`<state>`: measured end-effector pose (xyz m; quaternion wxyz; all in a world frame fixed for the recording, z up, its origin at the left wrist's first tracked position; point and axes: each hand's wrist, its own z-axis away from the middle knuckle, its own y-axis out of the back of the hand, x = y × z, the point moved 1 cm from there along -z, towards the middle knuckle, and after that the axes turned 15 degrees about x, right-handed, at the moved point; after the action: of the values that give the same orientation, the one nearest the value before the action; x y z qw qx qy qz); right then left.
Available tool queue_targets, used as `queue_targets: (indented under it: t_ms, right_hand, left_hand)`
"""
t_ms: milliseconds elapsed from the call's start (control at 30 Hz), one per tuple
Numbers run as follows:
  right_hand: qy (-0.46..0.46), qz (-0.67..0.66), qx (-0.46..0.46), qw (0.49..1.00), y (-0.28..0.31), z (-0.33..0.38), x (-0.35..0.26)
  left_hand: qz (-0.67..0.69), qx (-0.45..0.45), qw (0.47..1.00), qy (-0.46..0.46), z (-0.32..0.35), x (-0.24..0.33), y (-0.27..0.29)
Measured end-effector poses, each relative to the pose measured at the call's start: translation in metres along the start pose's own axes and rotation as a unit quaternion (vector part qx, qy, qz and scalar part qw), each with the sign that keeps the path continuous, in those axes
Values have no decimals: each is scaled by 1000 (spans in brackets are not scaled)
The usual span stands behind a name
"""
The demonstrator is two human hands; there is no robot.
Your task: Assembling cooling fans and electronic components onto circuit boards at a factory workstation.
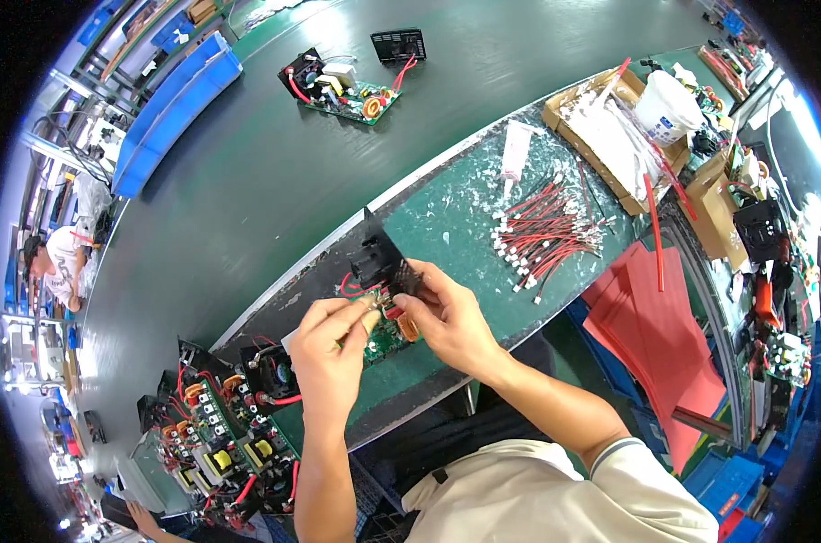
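Note:
A black end panel [380,261] with a boxy black part on its face stands tilted over a green circuit board [388,342], and red wire [356,283] loops between them. My right hand [448,319] grips the panel's edge, with its thumb on the near side. My left hand [334,339] is closed in a pinch over the board's far side, beside the red wire; what its fingertips hold is hidden. Part of the board, with an orange-brown ring coil, shows between my hands.
Several circuit boards [219,434] crowd the bench at lower left. Another board assembly [343,89] sits on the dark belt. To the right lie red-and-black cables [551,231], a white tube [515,152], a carton [601,127] and red sheets [655,335]. Someone [62,262] is at far left.

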<state>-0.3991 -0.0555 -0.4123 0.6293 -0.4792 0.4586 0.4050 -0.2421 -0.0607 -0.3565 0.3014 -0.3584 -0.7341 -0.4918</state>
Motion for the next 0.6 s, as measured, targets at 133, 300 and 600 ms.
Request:
queue_targets:
  t_ms: [133,300,600]
  right_hand:
    - [173,77,51,981,-1,1,4]
    - [212,140,32,967,-1,5,-6]
    - [226,138,32,964,0,5,-7]
  left_hand:
    - [-19,-2,999,36,-2,0,-2]
    - [-47,-11,999,13,-5,3,-6]
    - [-16,-17,1000,2,-5,1,-9]
